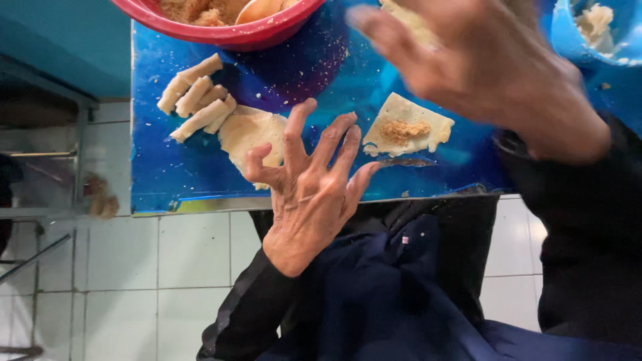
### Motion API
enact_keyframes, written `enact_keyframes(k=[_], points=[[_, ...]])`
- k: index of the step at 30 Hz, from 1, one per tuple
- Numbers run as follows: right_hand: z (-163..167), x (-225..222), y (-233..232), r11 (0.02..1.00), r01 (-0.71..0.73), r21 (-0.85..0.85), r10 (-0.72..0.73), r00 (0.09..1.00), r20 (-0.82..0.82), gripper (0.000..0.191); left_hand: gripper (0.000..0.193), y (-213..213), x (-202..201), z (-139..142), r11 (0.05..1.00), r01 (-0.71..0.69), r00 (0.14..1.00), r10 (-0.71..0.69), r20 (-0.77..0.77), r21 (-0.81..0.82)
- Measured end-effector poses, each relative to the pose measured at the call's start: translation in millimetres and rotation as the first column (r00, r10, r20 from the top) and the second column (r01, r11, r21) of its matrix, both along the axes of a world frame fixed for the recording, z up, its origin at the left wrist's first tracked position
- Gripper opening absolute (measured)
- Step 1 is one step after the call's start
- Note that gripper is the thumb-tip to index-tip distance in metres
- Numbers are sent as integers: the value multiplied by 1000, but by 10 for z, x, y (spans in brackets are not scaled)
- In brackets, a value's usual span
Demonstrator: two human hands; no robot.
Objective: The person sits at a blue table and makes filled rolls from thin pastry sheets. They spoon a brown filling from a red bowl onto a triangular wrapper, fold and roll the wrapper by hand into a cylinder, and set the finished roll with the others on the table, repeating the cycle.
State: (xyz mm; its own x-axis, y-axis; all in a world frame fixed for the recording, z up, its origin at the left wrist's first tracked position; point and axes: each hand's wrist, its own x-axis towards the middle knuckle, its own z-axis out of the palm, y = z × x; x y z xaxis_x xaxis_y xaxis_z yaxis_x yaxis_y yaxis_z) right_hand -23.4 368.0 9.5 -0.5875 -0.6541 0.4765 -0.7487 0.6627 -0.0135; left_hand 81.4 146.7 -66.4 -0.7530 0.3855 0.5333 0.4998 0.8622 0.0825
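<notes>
While nothing sits between its fingers, the left hand [309, 194] hovers with digits spread wide and bent, over the near edge of the blue board [174, 180]. Palm faces down-ish, thumb crooked toward the board. Just past its fingertips, touching distance, lies a flat dough sheet [244, 130], pale, unfilled, partly hidden behind the thumb & index finger. To the thumb side of that sheet, a little farther out, is a cluster of rolled dough pieces [197, 100], abt five, lying side by side at a slant and touching each other; the nearest ones overlap the sheet's edge.

On the other side of the left fingertips, near but apart, lies a square wrapper [408, 127] w/ a small heap of brown crumbly filling [403, 131] at its centre.

Right hand [488, 73] is raised above the board, blurred, fingers loosely open; a scrap of pale dough [409, 19] shows by its fingertips, but can't tell if it's pinched or just behind them.

Farther out, beyond the rolls, is a red bowl [247, 33] w/ brown filling. Beyond the right hand, a blue bowl [568, 40] w/ pale lumps inside. Dark sleeves and a dark navy apron are below; white tiled floor underneath.
</notes>
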Motion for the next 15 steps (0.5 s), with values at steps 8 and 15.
enact_keyframes(k=[8, 15], points=[[-324, 737, 572, 939, 278, 204, -290, 957, 27, 26, 24, 44, -101, -46, 974, 115, 987, -134, 86, 193], [-612, 751, 691, 942, 332, 50, -336, 921, 198, 24, 30, 115, -137, 24, 970, 66, 988, -96, 120, 234]])
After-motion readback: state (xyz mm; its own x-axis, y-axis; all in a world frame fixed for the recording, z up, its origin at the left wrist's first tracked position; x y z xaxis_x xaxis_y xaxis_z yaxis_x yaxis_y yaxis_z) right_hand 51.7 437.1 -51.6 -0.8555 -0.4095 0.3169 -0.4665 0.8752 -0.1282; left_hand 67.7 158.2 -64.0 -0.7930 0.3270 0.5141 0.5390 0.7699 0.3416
